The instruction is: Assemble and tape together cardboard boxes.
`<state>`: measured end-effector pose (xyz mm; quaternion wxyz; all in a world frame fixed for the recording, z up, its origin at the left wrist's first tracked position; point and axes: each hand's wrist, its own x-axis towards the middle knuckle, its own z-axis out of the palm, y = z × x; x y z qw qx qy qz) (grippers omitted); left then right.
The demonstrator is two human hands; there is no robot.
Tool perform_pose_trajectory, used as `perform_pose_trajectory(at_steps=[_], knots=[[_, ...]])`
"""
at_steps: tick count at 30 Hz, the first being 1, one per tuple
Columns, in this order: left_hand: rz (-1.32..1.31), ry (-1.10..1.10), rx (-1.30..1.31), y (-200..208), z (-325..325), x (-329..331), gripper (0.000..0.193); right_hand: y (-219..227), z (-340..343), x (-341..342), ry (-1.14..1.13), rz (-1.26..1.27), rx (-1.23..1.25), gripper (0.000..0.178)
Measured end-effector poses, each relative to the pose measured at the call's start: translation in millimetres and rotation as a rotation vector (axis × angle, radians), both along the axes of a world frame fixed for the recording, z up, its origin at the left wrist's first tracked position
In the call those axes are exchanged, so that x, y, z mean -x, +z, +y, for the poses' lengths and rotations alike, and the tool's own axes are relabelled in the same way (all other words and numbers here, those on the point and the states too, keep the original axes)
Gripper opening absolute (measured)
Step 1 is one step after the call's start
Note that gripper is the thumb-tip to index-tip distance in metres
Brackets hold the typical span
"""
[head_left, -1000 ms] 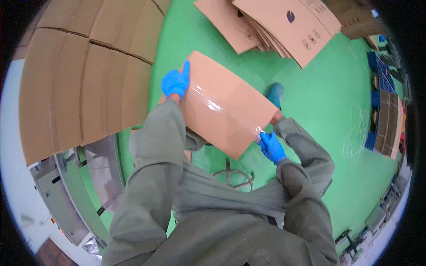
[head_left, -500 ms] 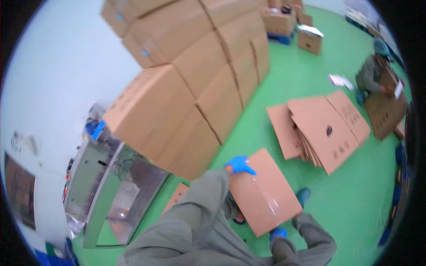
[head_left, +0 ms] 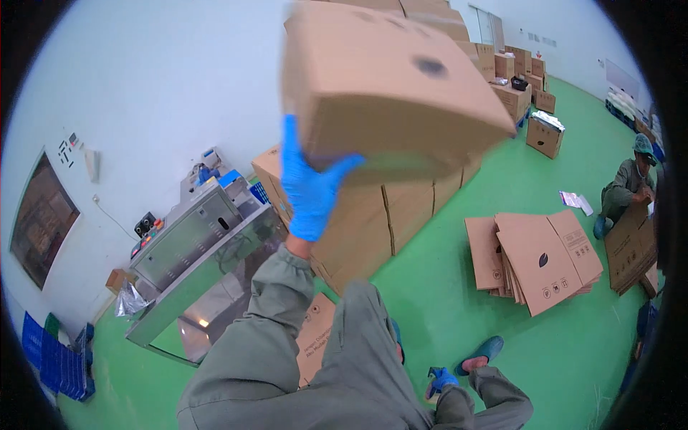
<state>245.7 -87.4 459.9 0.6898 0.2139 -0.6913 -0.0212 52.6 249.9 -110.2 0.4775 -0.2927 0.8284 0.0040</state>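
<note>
The brown cardboard box [head_left: 390, 86], assembled and blurred, is raised high and tilted, far above the green floor.

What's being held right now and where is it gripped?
The left hand grips the raised cardboard box at its lower left edge. The right hand hangs low, apparently empty.
</note>
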Motion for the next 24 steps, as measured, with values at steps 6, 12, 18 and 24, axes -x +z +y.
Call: perform_pose_trajectory(at_steps=[6,12,18,24], knots=[[0.485,0.052,0.053,51,-53,-59,0.1,-9,-8,-3,0.061,-0.029,-0.081,0.098],[0.573,0.262,-0.04,40,-101,-74,0.102,15,-12,-11,0.105,-0.058,-0.032,0.096],[0.499,0.448,-0.206,12,-155,-54,0.102,0,-2,-1,0.039,-0.041,-0.071,0.094],[0.451,0.45,-0.346,-3,-197,-49,0.1,-19,7,-4,0.011,-0.078,0.025,0.101]])
